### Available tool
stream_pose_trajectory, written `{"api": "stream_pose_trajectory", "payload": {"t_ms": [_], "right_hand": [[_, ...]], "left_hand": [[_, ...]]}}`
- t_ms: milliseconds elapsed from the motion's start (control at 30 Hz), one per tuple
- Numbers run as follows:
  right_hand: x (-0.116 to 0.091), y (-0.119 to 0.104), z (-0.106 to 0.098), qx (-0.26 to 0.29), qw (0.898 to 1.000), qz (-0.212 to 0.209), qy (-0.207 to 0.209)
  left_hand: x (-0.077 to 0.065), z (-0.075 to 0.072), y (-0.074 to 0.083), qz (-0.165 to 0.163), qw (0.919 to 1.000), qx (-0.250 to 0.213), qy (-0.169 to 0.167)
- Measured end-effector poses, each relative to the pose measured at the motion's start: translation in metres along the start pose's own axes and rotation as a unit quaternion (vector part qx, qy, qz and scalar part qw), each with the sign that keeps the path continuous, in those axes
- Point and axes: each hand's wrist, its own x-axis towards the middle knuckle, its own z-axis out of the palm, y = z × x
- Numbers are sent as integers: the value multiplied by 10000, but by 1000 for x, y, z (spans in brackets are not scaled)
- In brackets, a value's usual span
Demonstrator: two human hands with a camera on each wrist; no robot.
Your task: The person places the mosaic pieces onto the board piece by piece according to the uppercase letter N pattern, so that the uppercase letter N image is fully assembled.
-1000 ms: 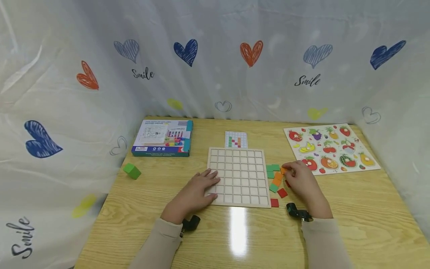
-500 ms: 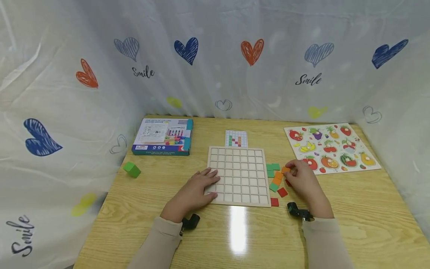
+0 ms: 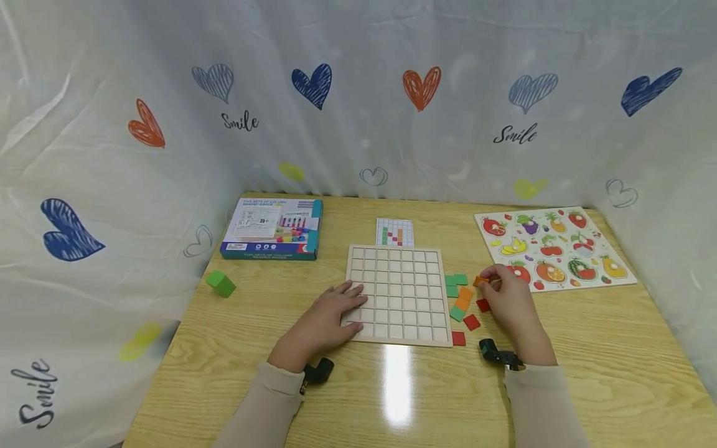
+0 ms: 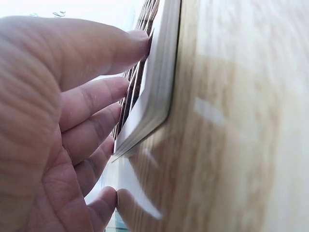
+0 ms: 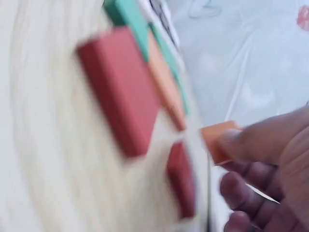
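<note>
- While the left hand (image 3: 325, 317) rests with fingers apart on the grid board (image 3: 394, 289), the right hand (image 3: 508, 302) pinches an orange tile (image 5: 213, 139) in its grip
- Plain, flat and squarish, it tilts beside the fruit puzzle (image 3: 551, 249), long axis unclear
- Green tiles (image 3: 452, 285) lie between it and the board's right edge

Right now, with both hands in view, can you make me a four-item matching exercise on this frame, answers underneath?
Things:
1. Left hand
2. Pattern card
3. Right hand
4. Small block

Places, colours or states:
A. Pinching an orange tile
B. Green, on the table nearer the person than the flat box
C. Touching the left side of the grid board
D. Lying just beyond the grid board's far edge

Pairs: 1-C, 2-D, 3-A, 4-B
</note>
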Motion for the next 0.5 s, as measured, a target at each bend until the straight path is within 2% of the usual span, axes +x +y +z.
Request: {"api": "stream_pose_trajectory", "payload": {"t_ms": [100,167,333,500], "right_hand": [[0,-14,3,320,9990,-117,272],[3,-29,10,536,9977,-328,266],[18,-70,41,799,9923,-888,-323],[32,-89,67,793,9905,-864,-713]], "left_hand": [[-1,-1,1,-22,10000,-52,-22],[-1,-2,2,-36,10000,-67,-22],[-1,-3,2,-122,9999,-27,-13],[1,-3,4,-134,9999,29,-96]]}}
